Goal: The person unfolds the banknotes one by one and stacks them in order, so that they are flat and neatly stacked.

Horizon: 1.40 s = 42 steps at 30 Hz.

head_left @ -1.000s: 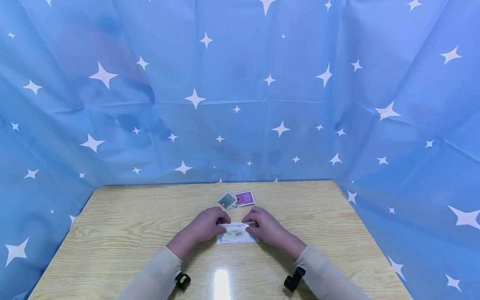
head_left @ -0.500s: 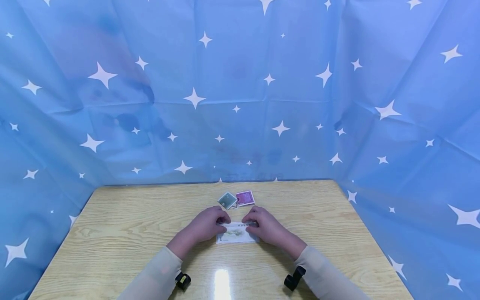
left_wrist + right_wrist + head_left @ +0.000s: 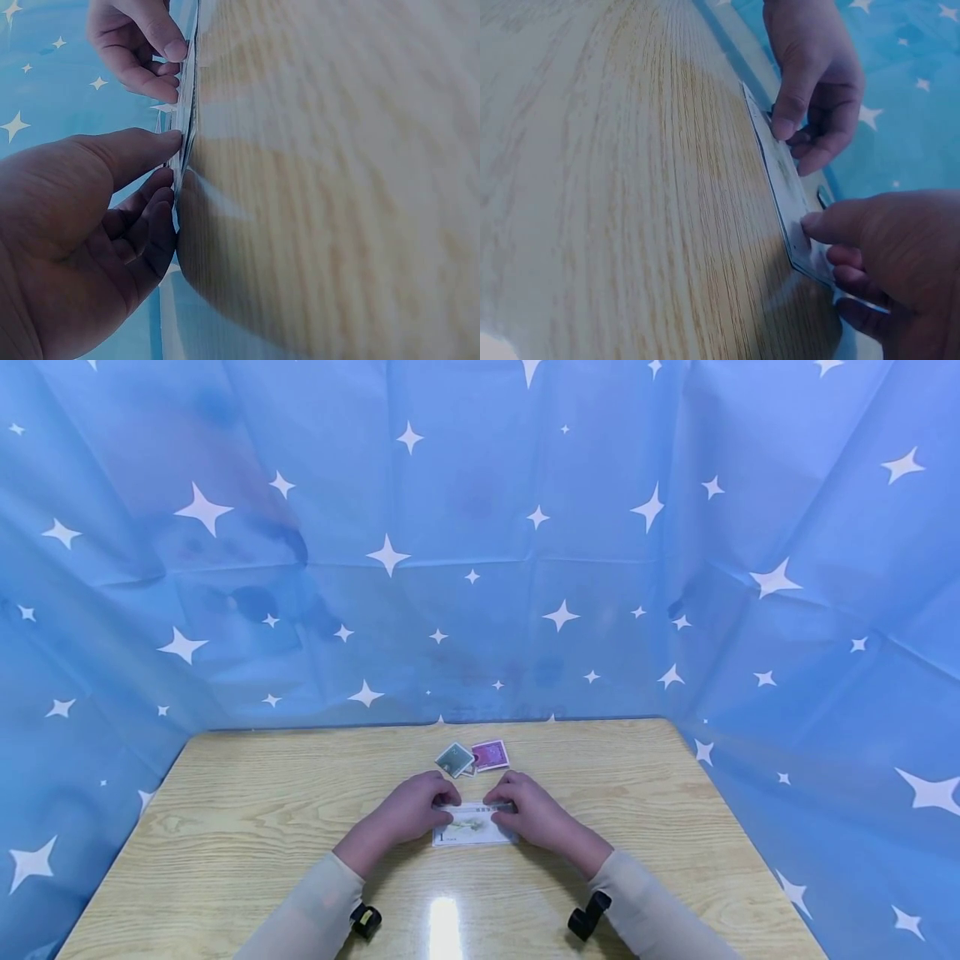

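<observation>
A pale banknote (image 3: 472, 833) marked with a 1 lies crosswise on the wooden table in the head view, with layered edges showing along its side in the left wrist view. My left hand (image 3: 408, 810) pinches its left part, thumb on top and fingers curled at the far edge. On the other side, my right hand (image 3: 534, 810) grips the right part the same way. The right wrist view shows the thumb of the right hand (image 3: 907, 255) pressing the near end of the note (image 3: 776, 176). Fingers partly hide the far edge.
Just beyond the hands lie a green folded note (image 3: 454, 760) and a purple one (image 3: 491, 756), with a small corner of another piece under them. Behind the wooden table (image 3: 300, 768) hangs a blue curtain (image 3: 480, 610) with white stars.
A white spot at the note's far edge beside the right thumb has gone, and a row of printed characters shows there now. Both hands stay almost in place.
</observation>
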Motion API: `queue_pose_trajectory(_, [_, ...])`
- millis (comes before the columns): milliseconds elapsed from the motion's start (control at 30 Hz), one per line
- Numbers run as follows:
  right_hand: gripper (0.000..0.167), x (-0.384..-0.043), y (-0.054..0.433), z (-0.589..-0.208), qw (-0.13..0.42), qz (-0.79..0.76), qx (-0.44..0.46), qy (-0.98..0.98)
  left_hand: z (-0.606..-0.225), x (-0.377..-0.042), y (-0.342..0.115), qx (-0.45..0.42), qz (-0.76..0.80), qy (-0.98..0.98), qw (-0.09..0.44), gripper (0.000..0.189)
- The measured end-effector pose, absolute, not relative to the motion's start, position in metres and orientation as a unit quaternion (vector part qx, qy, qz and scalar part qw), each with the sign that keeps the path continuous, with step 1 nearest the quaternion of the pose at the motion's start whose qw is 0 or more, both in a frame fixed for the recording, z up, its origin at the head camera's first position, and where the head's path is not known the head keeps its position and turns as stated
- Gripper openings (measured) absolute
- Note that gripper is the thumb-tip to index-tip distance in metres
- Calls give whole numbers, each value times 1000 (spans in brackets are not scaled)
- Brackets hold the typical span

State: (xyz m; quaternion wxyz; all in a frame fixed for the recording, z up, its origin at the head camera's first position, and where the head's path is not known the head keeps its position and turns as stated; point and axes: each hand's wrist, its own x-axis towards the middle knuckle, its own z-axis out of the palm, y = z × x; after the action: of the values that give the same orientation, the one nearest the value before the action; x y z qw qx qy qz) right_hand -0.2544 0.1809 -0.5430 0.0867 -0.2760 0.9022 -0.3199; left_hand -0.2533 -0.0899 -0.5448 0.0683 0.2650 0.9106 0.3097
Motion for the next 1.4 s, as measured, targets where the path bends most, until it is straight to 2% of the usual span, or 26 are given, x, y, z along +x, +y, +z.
queue_pose_trajectory(267, [19, -252, 183, -539, 80, -321, -272, 904, -542, -253, -87, 266, 313, 909, 66, 18])
queue_pose_trajectory(467, [13, -253, 184, -537, 34, -344, -262, 901, -538, -260, -83, 253, 328, 909, 42, 11])
queue_pose_trajectory(833, [8, -287, 190, -534, 2, -404, -175, 898, -529, -293, -61, 201, 367, 908, 23, 17])
queue_pose_trajectory(1033, [25, -312, 188, -534, -9, -384, -171, 907, -535, -317, -49, 192, 356, 915, 5, 34])
queue_pose_trajectory(1200, [43, -331, 186, -535, 8, -345, -183, 921, -542, -330, -43, 197, 305, 932, 10, 49])
queue_pose_trajectory(1400, [57, -344, 184, -538, 39, -270, -222, 936, -546, -334, -39, 205, 264, 942, 8, 53])
